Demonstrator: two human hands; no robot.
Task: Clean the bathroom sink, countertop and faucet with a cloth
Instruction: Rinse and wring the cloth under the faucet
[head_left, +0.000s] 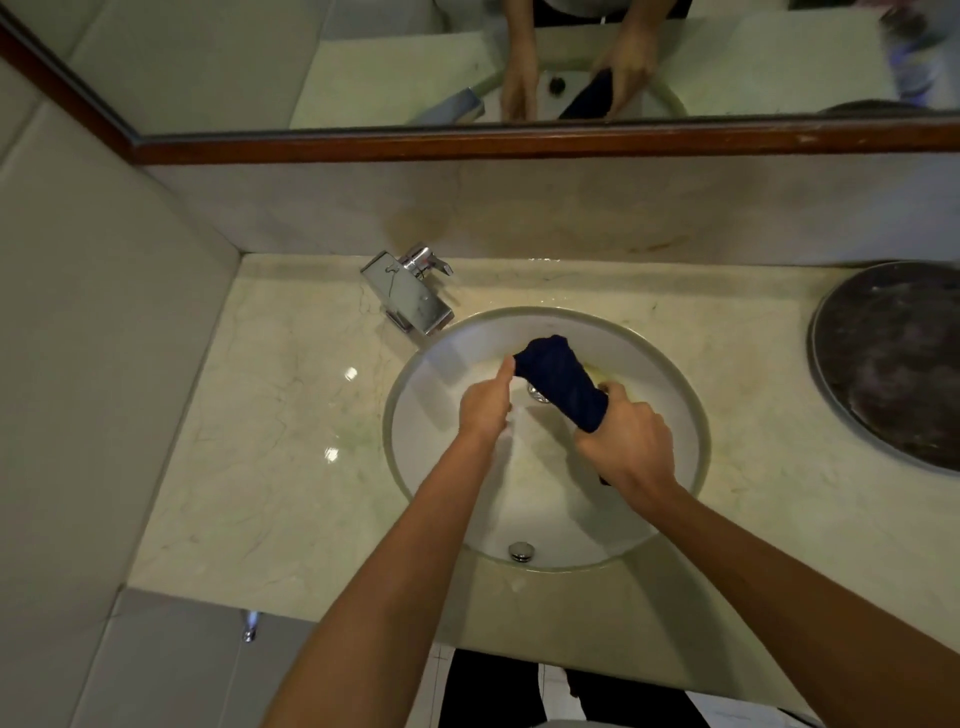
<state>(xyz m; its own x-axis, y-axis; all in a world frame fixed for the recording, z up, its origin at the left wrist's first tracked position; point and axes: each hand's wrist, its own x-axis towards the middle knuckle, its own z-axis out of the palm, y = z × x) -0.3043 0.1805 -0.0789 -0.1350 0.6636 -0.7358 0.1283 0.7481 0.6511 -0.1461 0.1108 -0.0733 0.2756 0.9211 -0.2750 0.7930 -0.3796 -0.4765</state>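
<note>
Right hand: fingers clamped round one end of cloth
Left hand: fingers pinching other end
Cloth: dark blue, twisted, over sink

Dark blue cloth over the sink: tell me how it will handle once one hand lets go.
The cloth is twisted into a rope between the left hand and right hand, so it is probably floppy and would droop. It may be wet and drip.
</note>
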